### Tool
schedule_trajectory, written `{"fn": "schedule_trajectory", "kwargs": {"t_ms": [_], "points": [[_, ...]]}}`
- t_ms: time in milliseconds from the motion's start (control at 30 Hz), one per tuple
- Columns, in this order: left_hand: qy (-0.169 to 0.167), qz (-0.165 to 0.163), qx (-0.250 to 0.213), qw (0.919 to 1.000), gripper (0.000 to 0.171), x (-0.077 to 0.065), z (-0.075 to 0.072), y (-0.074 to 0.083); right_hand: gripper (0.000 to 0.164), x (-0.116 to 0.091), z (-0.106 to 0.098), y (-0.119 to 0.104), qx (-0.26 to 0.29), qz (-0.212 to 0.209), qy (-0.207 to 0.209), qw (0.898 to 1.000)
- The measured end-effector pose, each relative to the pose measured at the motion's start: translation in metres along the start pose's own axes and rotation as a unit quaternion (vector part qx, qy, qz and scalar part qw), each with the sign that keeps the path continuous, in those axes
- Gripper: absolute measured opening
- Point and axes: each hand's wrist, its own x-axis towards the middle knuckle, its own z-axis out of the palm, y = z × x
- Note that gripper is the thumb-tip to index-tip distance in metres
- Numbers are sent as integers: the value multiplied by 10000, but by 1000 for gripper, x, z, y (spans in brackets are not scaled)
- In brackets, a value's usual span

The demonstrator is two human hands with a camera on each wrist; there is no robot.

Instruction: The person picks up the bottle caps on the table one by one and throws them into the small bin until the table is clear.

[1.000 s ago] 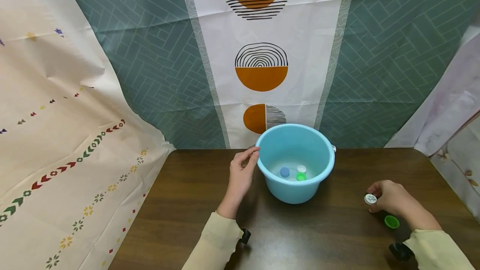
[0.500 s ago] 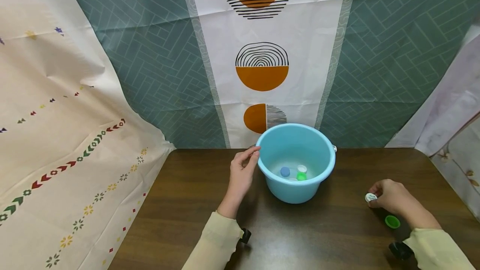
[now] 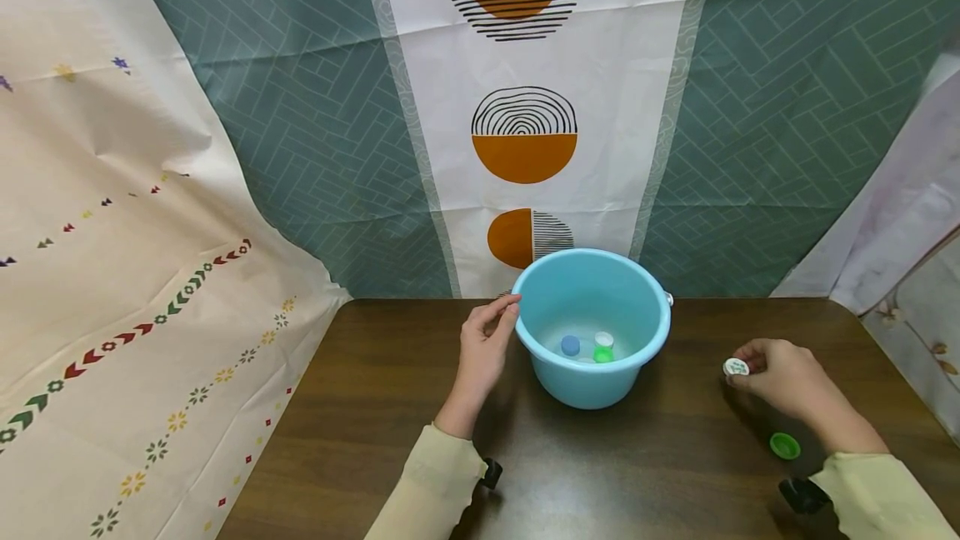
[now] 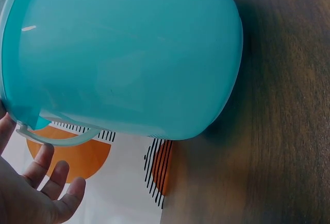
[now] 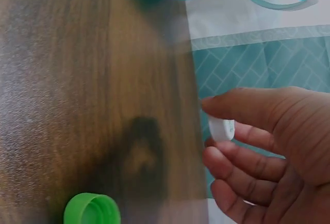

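Observation:
A light blue bucket [image 3: 585, 386] stands upright on the brown table. At its left rim my left hand [image 3: 482, 348] pinches the edge between thumb and index finger; in the left wrist view the other fingers [image 4: 61, 172] are spread loosely below the rim. Inside lie several bottle caps, among them a blue cap [image 3: 570, 346], a green cap [image 3: 603, 353] and a white one. On the right, my right hand [image 3: 787, 377] holds a white bottle cap [image 5: 221, 129] between thumb and fingers, raised above the table. Below that hand a green bottle cap [image 3: 784, 445] lies hollow side up.
The wooden table [image 3: 360, 423] reaches back to a patterned cloth [image 3: 360, 148] hanging behind the bucket. A cream cloth [image 3: 150, 340] slopes along the left side, and a pale cloth hangs at the right. The bucket's handle [image 4: 69, 140] hangs at its side.
My right hand has risen a little and moved away from me with the white cap, further from the green cap on the table. The left hand and bucket stay in place.

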Motion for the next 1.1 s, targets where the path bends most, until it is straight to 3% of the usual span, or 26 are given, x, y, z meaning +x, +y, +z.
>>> {"fn": "schedule_trajectory", "kwargs": {"t_ms": [233,367,633,1100], "points": [[-12,24,-44,10000,27,0,0,1,40,2,-4,-8,84,-34,354,9993],[-48,-59,-72,9999,26,-2,-2,16,44,3,-5,-11,116,-167,642,9977],[-66,-41,-91,9999,27,-6,-3,29,41,5,-6,-17,211,-434,1475,9879],[-97,7,-106,9999,26,-6,-4,32,45,10,-15,-37,598,-262,1877,9801]]}}
